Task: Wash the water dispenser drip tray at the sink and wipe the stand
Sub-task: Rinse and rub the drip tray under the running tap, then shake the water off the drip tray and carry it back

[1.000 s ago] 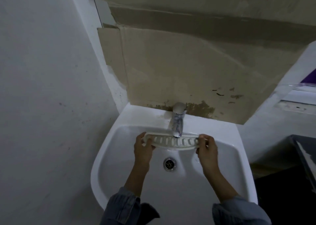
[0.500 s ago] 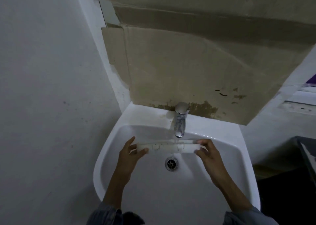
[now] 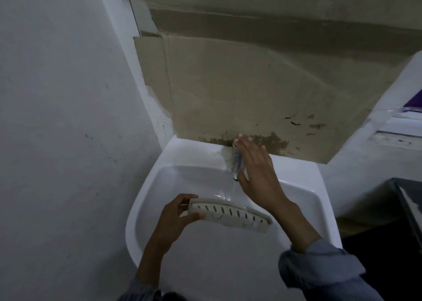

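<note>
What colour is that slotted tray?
Off-white, the slotted plastic drip tray, seen in the head view.

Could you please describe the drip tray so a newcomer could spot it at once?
Start at the white sink under the brown cardboard. Over its basin, the left hand grips one end of a long pale drip tray. Only it has a row of dark slots.

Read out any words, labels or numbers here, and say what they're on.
None can be read.
The cardboard bears only dark stains, no letters.
The drip tray shows slots, no print.
Bluish marks on the tap, beside the right hand, are too blurred to tell.
</note>
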